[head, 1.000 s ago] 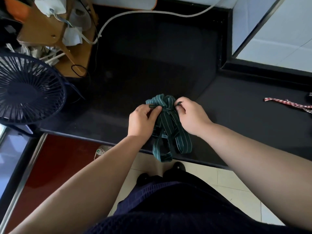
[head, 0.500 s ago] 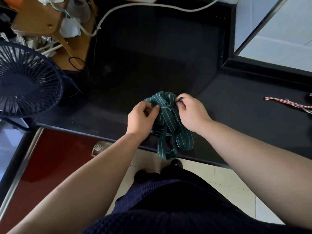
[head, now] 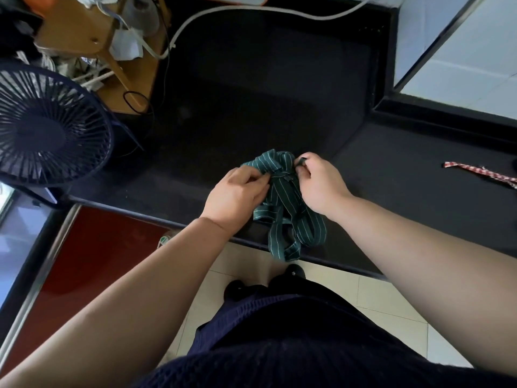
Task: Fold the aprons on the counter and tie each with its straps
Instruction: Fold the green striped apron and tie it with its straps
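Note:
A bundled green apron with thin white stripes lies near the front edge of the black counter. Its straps cross in a knot on top and trail in loops over the counter's edge. My left hand pinches the strap on the left side of the knot. My right hand pinches a strap end on the right side, thumb and forefinger together. A red-and-white checked strap lies flat at the far right of the counter.
A dark blue fan stands at the left end of the counter. Behind it is a wooden stand with cables and a white hose. A raised ledge borders the counter at the back right.
Both hands have kept their pinch on the straps and drawn slightly apart, and the knot on the bundle looks tighter. The bundle has stayed in place.

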The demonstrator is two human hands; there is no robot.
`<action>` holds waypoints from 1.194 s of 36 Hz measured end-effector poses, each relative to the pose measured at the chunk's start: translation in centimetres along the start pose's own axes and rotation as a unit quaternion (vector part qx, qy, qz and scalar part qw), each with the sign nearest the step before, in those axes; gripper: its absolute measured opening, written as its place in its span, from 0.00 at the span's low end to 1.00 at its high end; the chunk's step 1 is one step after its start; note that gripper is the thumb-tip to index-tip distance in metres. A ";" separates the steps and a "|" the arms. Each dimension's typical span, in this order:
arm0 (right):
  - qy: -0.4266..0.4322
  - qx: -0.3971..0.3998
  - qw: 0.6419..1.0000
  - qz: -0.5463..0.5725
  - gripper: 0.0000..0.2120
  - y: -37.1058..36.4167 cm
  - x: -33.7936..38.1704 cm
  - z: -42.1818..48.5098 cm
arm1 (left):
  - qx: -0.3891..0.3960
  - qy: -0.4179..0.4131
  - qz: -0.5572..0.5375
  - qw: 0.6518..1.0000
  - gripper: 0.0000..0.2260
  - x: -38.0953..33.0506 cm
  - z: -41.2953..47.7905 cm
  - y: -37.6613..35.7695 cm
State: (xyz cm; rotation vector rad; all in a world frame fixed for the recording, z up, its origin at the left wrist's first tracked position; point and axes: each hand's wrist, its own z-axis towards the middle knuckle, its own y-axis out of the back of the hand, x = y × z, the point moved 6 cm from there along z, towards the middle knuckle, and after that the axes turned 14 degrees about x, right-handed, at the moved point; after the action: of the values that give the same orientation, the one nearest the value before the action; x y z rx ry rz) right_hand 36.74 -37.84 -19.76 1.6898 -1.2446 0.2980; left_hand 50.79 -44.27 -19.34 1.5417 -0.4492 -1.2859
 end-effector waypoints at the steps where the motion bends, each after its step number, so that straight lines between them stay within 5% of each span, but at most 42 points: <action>1: -0.003 0.001 1.000 -0.001 0.07 0.1 0.0 0.0 | 0.012 -0.002 0.027 1.000 0.11 0.1 0.3 0.0; 3: -0.006 0.004 1.000 -0.014 0.07 0.2 0.3 -0.1 | 0.033 -0.011 0.110 0.993 0.02 -0.1 0.8 0.0; 7: -0.015 0.030 0.999 -0.002 0.08 -0.1 1.0 -0.3 | 0.024 0.030 0.121 0.992 0.11 -0.7 1.0 0.2; 10: -0.029 0.041 0.999 -0.003 0.07 -0.4 0.8 -0.5 | 0.006 0.051 0.060 0.997 0.05 -0.3 0.7 0.1; 12: -0.031 0.027 0.999 -0.023 0.09 -0.2 0.6 -0.7 | 0.016 0.073 -0.011 0.997 0.09 -0.1 0.8 0.0; 17: -0.055 -0.044 0.997 -0.037 0.13 0.2 0.1 -0.9 | 0.156 0.175 -0.227 0.945 0.08 0.7 0.8 -0.8; 24: -0.026 -0.045 0.998 -0.034 0.10 0.1 0.5 -1.0 | 0.303 0.218 -0.264 0.889 0.11 1.1 0.7 -1.0; 31: -0.016 0.024 0.999 -0.031 0.07 0.1 1.1 -1.1 | 0.142 0.242 -0.260 0.924 0.05 1.9 0.2 -0.2; 38: -0.019 0.034 0.998 -0.041 0.05 -0.2 0.8 -1.0 | 0.144 0.235 -0.182 0.944 0.07 1.4 0.2 -0.6; 43: -0.047 0.021 0.999 0.002 0.09 -0.1 -0.2 -0.6 | 0.220 0.221 -0.170 0.935 0.07 0.9 0.8 -1.0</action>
State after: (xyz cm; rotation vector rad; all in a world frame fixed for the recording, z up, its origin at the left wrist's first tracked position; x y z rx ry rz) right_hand 36.90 -37.23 -19.65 1.7541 -1.3195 0.2496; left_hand 50.06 -44.98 -20.62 2.3030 -0.1850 -1.0793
